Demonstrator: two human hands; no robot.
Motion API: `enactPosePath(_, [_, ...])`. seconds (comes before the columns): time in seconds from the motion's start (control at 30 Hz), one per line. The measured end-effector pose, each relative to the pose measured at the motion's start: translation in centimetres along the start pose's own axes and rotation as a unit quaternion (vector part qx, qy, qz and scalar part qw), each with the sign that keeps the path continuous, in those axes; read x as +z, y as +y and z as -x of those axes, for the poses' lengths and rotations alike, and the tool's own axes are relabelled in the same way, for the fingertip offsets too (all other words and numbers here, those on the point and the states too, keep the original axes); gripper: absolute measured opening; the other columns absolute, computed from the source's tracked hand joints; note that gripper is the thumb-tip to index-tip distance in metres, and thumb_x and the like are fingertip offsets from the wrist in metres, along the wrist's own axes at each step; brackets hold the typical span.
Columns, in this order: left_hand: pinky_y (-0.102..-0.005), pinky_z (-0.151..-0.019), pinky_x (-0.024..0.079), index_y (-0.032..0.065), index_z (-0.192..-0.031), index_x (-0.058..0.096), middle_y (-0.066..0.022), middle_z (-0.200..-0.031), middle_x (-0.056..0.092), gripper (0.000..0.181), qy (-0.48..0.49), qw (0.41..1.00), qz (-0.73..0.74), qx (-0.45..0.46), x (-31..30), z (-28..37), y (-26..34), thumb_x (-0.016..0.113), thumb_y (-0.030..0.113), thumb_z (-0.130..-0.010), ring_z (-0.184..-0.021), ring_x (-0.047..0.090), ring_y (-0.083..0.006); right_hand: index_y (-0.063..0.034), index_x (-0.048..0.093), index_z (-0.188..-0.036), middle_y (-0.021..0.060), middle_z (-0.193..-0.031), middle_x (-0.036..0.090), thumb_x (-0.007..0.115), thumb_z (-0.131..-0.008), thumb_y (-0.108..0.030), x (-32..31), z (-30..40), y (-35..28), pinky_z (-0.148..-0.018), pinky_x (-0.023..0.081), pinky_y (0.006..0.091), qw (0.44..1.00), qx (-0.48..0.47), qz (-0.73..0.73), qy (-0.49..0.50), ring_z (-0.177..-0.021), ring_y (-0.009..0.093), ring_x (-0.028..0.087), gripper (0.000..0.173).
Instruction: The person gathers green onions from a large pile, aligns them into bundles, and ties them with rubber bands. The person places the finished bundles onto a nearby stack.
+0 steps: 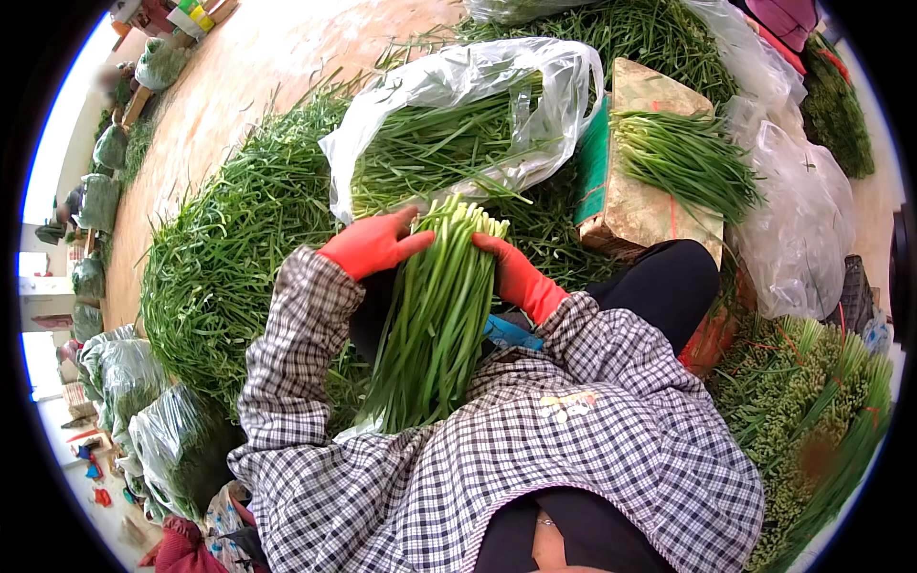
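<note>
Both my hands wear orange-red gloves and hold a thick bunch of long flat green leaf stalks, like garlic chives, between them. My left hand presses on the bunch's left side near the pale cut ends, thumb towards the stalks. On the right side, my right hand grips it just below those ends. The leaves hang down over my lap. Beyond the bunch, an open clear plastic bag holds more of the stalks. To the right, a smaller bunch lies across a wooden block with a red string.
A large heap of loose greens lies on the left. Tied bundles with budded tops are stacked at the lower right. Crumpled plastic bags lie beyond the block. Filled bags stand along the left, and my bent knee is beside the block.
</note>
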State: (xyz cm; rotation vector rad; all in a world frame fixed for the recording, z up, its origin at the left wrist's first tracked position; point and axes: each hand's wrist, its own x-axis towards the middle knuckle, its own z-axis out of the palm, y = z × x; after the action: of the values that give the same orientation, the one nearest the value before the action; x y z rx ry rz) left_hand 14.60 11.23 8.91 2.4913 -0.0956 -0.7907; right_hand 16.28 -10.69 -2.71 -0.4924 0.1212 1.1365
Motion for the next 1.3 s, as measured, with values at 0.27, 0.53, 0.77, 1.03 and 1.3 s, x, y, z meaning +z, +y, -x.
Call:
enactPosePath(0.27, [-0.0315, -0.097, 0.037, 0.0041, -0.137, 0.028, -0.0103, -0.127, 0.046, 0.073, 0.066, 0.89, 0.449, 0.047, 3.5, -1.1, 4.0, 0.069, 0.016, -0.077, -0.115, 0.046, -0.0194, -0.0049, 0.047, -0.122, 0.0061, -0.11, 0.058, 0.059, -0.083, -0.021, 5.1, 2.1, -2.8, -0.085, 0.044, 0.0307, 0.968, -0.094, 0.219, 0.077, -0.097, 0.017, 0.056, 0.044])
enactPosePath(0.53, [-0.0328, -0.091, 0.042, 0.0029, -0.132, 0.036, -0.0097, -0.12, 0.053, 0.069, -0.031, 0.828, 0.56, -0.003, 0.5, 0.2, 4.3, 0.068, 0.013, -0.072, -0.106, 0.054, -0.0198, -0.0041, 0.046, -0.123, 0.0092, -0.111, 0.058, 0.061, -0.078, -0.012, 3.2, 1.8, -3.6, -0.086, 0.047, 0.0348, 0.99, -0.105, 0.066, -0.069, -0.099, 0.021, 0.057, 0.049])
enactPosePath(0.77, [-0.0294, -0.09, 0.042, 0.0028, -0.137, 0.026, -0.0145, -0.115, 0.057, 0.089, 0.102, 0.991, 0.06, -0.06, -0.3, -0.7, 8.1, 0.073, 0.029, -0.067, -0.105, 0.056, -0.0231, -0.0062, 0.053, -0.116, 0.0058, -0.104, 0.06, 0.058, -0.085, -0.022, 5.0, 1.6, -4.1, -0.077, 0.049, 0.032, 0.992, -0.087, 0.07, 0.066, -0.091, 0.016, 0.06, 0.035])
enactPosePath(1.03, [-0.0291, -0.092, 0.041, 0.0024, -0.14, 0.019, -0.0107, -0.117, 0.055, 0.085, 0.109, 0.909, 0.401, 0.011, 1.1, -1.3, 4.7, 0.07, 0.011, -0.072, -0.107, 0.053, -0.0182, -0.0032, 0.057, -0.11, 0.0059, -0.1, 0.062, 0.059, -0.082, -0.014, 4.7, 1.0, -4.0, -0.074, 0.05, 0.0305, 0.99, -0.088, 0.106, 0.026, -0.085, 0.016, 0.061, 0.03])
enactPosePath(1.3, [-0.029, -0.085, 0.046, 0.0018, -0.132, 0.036, -0.0091, -0.106, 0.059, 0.074, 0.146, 0.902, 0.406, -0.006, -0.2, -0.6, 4.7, 0.069, 0.006, -0.066, -0.095, 0.058, -0.018, -0.0032, 0.058, -0.104, 0.0069, -0.089, 0.064, 0.061, -0.079, -0.009, 5.1, 1.3, -4.1, -0.069, 0.051, 0.0299, 0.984, -0.129, 0.102, 0.062, -0.075, 0.016, 0.062, 0.027])
